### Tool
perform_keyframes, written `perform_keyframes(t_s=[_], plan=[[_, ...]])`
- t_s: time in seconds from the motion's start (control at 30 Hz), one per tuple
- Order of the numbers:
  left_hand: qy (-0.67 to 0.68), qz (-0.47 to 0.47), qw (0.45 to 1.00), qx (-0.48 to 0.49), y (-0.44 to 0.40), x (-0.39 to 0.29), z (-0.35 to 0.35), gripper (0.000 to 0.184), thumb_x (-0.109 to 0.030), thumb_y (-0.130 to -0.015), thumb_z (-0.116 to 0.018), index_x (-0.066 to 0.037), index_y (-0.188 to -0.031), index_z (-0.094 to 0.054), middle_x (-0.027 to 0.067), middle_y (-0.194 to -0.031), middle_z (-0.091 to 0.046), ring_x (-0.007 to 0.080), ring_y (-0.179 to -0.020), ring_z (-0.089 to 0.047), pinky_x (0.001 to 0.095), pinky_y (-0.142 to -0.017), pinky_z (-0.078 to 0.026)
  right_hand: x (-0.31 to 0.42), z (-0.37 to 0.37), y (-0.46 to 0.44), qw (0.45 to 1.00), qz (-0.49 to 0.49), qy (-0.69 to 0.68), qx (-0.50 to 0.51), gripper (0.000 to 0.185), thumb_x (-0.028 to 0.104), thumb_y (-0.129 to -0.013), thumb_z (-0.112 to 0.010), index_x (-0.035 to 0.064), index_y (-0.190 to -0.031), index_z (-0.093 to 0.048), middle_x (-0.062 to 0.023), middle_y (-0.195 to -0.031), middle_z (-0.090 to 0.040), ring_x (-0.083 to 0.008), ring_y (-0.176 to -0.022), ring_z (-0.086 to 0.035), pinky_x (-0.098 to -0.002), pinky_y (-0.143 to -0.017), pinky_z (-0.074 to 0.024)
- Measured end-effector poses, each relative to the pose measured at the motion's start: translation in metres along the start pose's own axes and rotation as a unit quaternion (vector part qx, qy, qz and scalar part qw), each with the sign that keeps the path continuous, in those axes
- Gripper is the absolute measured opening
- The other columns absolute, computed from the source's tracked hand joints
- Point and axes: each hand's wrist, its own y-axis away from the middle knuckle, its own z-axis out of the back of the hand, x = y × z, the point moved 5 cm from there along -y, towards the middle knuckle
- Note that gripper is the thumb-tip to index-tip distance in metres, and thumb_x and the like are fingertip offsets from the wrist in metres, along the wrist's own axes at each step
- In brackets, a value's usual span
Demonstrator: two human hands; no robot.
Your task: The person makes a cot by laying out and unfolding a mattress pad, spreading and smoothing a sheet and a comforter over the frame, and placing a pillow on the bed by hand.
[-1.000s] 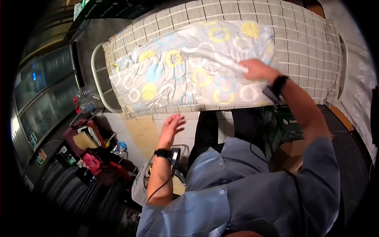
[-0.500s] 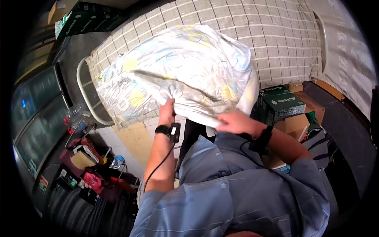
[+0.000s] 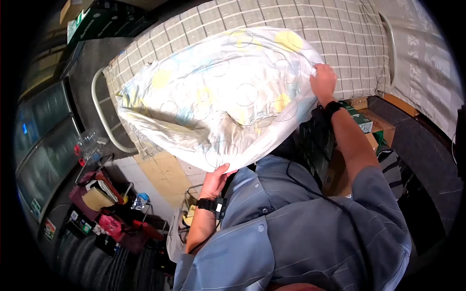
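A white cloth (image 3: 247, 94) with yellow, blue and ringed circles is spread over the bed (image 3: 340, 43), its near part lifted off the checked sheet and sagging in folds. At the near edge, my left hand (image 3: 216, 180) is closed on the cloth, thumb on top. My right hand (image 3: 324, 82) grips the cloth's right edge, higher up and over the bed. Between the two hands the cloth's border runs in a taut curve above my lap.
White metal rails stand at the bed's left (image 3: 103, 111) and right ends. Green boxes (image 3: 359, 119) and cartons lie below the bed's right side. A rack with bags and papers (image 3: 99, 194) stands at the lower left, near plastic bottles (image 3: 88, 141).
My right hand has moved up and to the right with the cloth's edge. My left hand has come lower and nearer my body. The cloth is lifted and opened out more widely.
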Motion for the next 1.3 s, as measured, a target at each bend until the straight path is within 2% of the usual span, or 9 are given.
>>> perform_keyframes(t_s=[0.13, 0.27, 0.5, 0.57, 0.67, 0.8, 1.03, 1.13, 1.3], plan=[[0.055, 0.028, 0.998, -0.004, 0.003, 0.022, 0.041, 0.040, -0.013, -0.089, -0.060, 0.009, -0.121, -0.050, 0.0157, -0.120, -0.058, 0.0256, -0.110, -0.057, 0.0403, -0.095, -0.049, -0.024, -0.009, 0.003, 0.992, -0.116, -0.001, -0.043, 0.053, 0.026, -0.066, -0.078, 0.0045, -0.110, -0.057, -0.0133, -0.106, -0.062, -0.0334, -0.102, -0.057, -0.0438, -0.087, -0.0442], [0.067, 0.030, 0.997, -0.002, 0.000, 0.031, 0.067, 0.042, -0.013, -0.088, -0.061, 0.006, -0.124, -0.048, 0.0142, -0.119, -0.059, 0.0250, -0.108, -0.059, 0.0387, -0.091, -0.052, -0.052, -0.098, 0.046, 0.858, -0.278, -0.295, 0.316, 0.058, 0.033, -0.065, -0.079, -0.0035, -0.107, -0.062, -0.0199, -0.099, -0.068, -0.0319, -0.091, -0.066, -0.0378, -0.079, -0.0509], [0.051, 0.087, 0.991, -0.091, -0.026, 0.041, 0.146, 0.048, -0.021, -0.084, -0.066, -0.004, -0.126, -0.049, 0.0088, -0.114, -0.061, 0.0210, -0.096, -0.064, 0.0346, -0.078, -0.056, -0.025, -0.071, 0.095, 0.894, -0.123, -0.273, 0.332, 0.054, 0.020, -0.071, -0.074, -0.0032, -0.115, -0.056, -0.0185, -0.106, -0.066, -0.0296, -0.096, -0.064, -0.0358, -0.083, -0.0491], [0.004, 0.069, 0.991, -0.114, -0.042, 0.019, 0.178, 0.053, -0.027, -0.083, -0.067, -0.008, -0.128, -0.046, 0.0084, -0.114, -0.060, 0.0222, -0.092, -0.064, 0.0370, -0.071, -0.057, -0.014, -0.054, 0.111, 0.906, -0.112, -0.218, 0.345, 0.057, 0.017, -0.071, -0.072, -0.0032, -0.120, -0.051, -0.0204, -0.111, -0.063, -0.0328, -0.102, -0.061, -0.0363, -0.087, -0.0465], [-0.010, -0.068, 0.980, -0.184, -0.050, -0.063, 0.206, 0.077, -0.036, -0.081, -0.070, -0.017, -0.142, -0.027, 0.0112, -0.127, -0.051, 0.0280, -0.112, -0.052, 0.0486, -0.086, -0.048, -0.009, -0.048, 0.139, 0.910, -0.147, -0.190, 0.336, 0.061, 0.016, -0.071, -0.071, -0.0034, -0.123, -0.047, -0.0222, -0.117, -0.058, -0.0365, -0.111, -0.055, -0.0375, -0.093, -0.0422], [-0.117, -0.159, 0.928, -0.317, -0.061, -0.189, 0.232, 0.108, -0.043, -0.074, -0.076, -0.005, -0.148, -0.008, 0.0146, -0.130, -0.050, 0.0260, -0.115, -0.049, 0.0494, -0.088, -0.042, 0.003, -0.039, 0.165, 0.908, -0.201, -0.220, 0.293, 0.059, 0.016, -0.075, -0.072, -0.0033, -0.124, -0.046, -0.0209, -0.118, -0.057, -0.0324, -0.110, -0.055, -0.0361, -0.094, -0.0409], [-0.189, -0.214, 0.877, -0.386, -0.143, -0.284, 0.243, 0.096, -0.036, -0.075, -0.075, 0.000, -0.143, -0.017, 0.0155, -0.107, -0.058, 0.0235, -0.083, -0.059, 0.0360, -0.069, -0.050, 0.015, -0.036, 0.189, 0.863, -0.254, -0.322, 0.294, 0.062, 0.010, -0.080, -0.069, -0.0016, -0.132, -0.039, -0.0147, -0.124, -0.056, -0.0250, -0.111, -0.053, -0.0331, -0.096, -0.0392], [-0.024, -0.179, 0.954, -0.238, -0.181, -0.257, 0.262, 0.050, -0.021, -0.082, -0.064, 0.001, -0.122, -0.046, 0.0151, -0.100, -0.062, 0.0273, -0.087, -0.062, 0.0392, -0.074, -0.053, 0.020, -0.031, 0.194, 0.859, -0.262, -0.334, 0.285, 0.056, 0.013, -0.082, -0.066, -0.0020, -0.131, -0.042, -0.0130, -0.123, -0.057, -0.0239, -0.110, -0.054, -0.0323, -0.095, -0.0394], [0.059, -0.139, 0.977, -0.152, -0.106, -0.251, 0.267, 0.039, -0.022, -0.083, -0.060, 0.001, -0.114, -0.055, 0.0138, -0.104, -0.064, 0.0285, -0.093, -0.063, 0.0407, -0.085, -0.050, -0.003, -0.036, 0.193, 0.806, -0.367, -0.389, 0.255, 0.041, 0.026, -0.091, -0.058, -0.0040, -0.118, -0.056, -0.0100, -0.107, -0.065, -0.0200, -0.097, -0.059, -0.0314, -0.086, -0.0438]])
